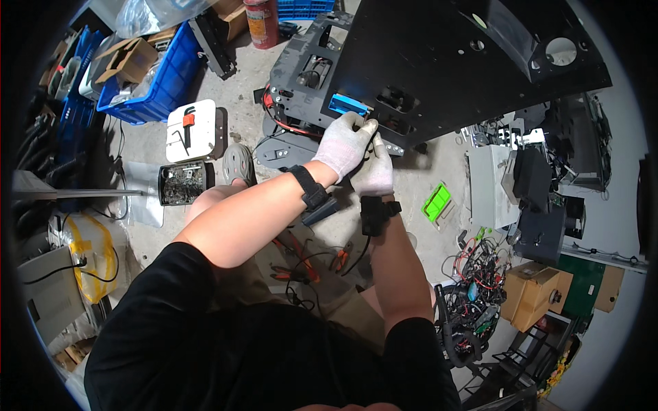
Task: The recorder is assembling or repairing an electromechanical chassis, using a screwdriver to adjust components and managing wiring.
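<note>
My left hand [345, 146] and my right hand [375, 168], both in pale work gloves, meet at the lower edge of a large black panel [432, 75]. Their fingertips are pinched close together just below a bright blue rectangular part [348, 104] set into an opening. What the fingers hold, if anything, is too small and covered to make out. The panel stands tilted on a dark wheeled machine base [288, 149], where red wires [296, 128] run along the side. Dark straps with small devices sit on both my wrists.
Orange-handled pliers [341, 258] lie between my legs. At left are a white stool [200, 144] bearing hex keys, a black tray of screws [184, 185] and a blue crate [147, 99]. A green tray [434, 203], tangled cables [473, 301] and a cardboard box [526, 296] occupy the right.
</note>
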The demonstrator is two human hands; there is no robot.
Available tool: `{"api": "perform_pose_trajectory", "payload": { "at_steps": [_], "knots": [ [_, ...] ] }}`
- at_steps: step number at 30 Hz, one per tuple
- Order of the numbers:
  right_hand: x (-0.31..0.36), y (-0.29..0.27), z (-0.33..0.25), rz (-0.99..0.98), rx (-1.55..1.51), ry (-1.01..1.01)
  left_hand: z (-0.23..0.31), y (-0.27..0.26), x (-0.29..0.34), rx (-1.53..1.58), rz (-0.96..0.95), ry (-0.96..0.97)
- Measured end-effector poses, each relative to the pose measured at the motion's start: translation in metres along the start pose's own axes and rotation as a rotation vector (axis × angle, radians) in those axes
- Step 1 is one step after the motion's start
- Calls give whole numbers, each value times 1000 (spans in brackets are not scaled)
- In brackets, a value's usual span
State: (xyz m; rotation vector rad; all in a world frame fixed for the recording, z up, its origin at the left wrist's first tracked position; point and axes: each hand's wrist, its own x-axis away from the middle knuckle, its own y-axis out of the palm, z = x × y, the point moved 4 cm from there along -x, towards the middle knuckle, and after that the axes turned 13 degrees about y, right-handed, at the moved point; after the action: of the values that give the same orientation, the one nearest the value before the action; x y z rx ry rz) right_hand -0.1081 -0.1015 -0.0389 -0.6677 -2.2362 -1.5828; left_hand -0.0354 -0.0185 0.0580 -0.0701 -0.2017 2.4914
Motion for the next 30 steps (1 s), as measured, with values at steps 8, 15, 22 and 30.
{"api": "perform_pose_trajectory", "payload": {
  "at_steps": [8, 15, 22, 30],
  "knots": [
    [53, 46, -42, 255, 686, -621, -8, 28, 0, 456, 169, -78],
    [87, 89, -59, 462, 1159, -599, -4, 41, 7, 1263, -6, -430],
    [87, 149, -42, 543, 1861, -832, 2, -13, 18, 419, 182, -15],
    [51, 148, 2, 464, 2288, -1063, -16, -54, 12, 333, 287, -58]
  ]
}}
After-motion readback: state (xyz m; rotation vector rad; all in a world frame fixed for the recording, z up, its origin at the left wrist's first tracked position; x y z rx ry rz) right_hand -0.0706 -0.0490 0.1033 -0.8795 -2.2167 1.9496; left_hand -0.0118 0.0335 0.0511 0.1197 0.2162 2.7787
